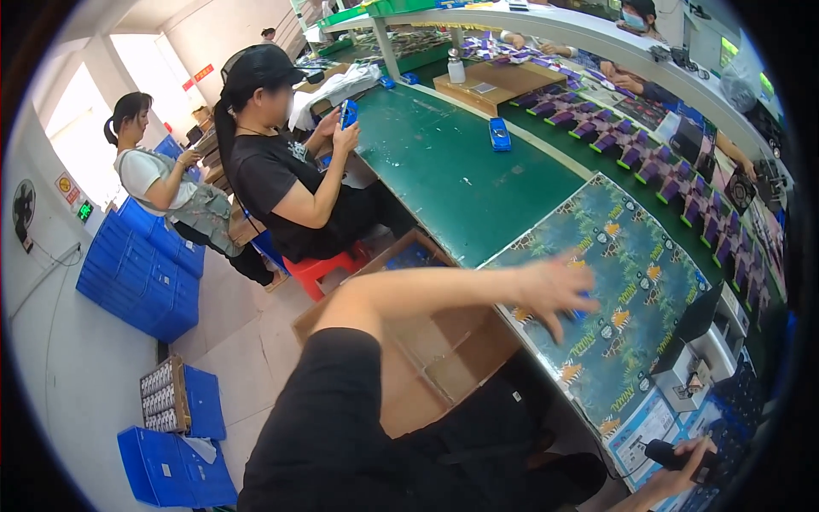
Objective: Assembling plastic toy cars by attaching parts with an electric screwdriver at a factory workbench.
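My left hand point(556, 292) reaches over the animal-print sheet point(636, 282) with its fingers spread, slightly blurred. Just beneath it shows a bit of a small blue thing point(581, 315), mostly hidden by the hand. At the lower right, my right hand point(693, 471) is closed around a black handheld tool point(674, 455) with a rounded end; its exact kind I cannot make out. Near that hand lie a printed paper sheet point(644, 431) and an open white box point(682, 375) with small parts in it.
A blue toy car point(500, 135) sits on the green tabletop point(435, 171). To the left, a seated co-worker holds another blue toy car point(348, 113). An open cardboard box point(444, 358) stands below the table edge. Purple pieces point(631, 154) line the conveyor beyond.
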The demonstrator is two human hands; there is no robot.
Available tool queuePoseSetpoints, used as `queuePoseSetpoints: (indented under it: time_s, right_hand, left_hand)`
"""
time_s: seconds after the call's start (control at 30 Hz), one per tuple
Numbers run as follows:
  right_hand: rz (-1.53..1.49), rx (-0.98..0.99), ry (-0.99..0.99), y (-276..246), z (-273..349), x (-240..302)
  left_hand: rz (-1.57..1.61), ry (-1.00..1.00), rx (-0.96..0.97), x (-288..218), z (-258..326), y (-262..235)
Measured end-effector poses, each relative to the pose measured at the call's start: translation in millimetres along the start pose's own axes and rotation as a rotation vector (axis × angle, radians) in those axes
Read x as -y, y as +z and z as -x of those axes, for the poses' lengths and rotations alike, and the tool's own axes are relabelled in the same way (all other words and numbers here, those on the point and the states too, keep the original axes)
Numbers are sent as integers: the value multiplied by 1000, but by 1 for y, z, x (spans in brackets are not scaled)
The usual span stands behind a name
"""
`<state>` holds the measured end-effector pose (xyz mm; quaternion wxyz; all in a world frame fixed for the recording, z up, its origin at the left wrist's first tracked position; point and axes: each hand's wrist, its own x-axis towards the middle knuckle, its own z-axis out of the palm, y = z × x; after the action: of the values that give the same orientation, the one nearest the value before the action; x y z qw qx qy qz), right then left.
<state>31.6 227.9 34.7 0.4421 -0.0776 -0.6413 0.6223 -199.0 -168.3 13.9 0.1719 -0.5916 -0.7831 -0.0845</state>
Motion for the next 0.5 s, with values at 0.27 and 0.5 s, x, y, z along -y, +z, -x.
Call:
queuePoseSetpoints:
  time_s: [0.27,0.5]
  right_hand:
    - [-41,56,5,-11,-5,-2]
    - [-91,143,8,2,-2,7]
  left_hand:
    - [-215,-992,-355,53,159,-35]
    - [-225,-1127,-370,51,173,-29]
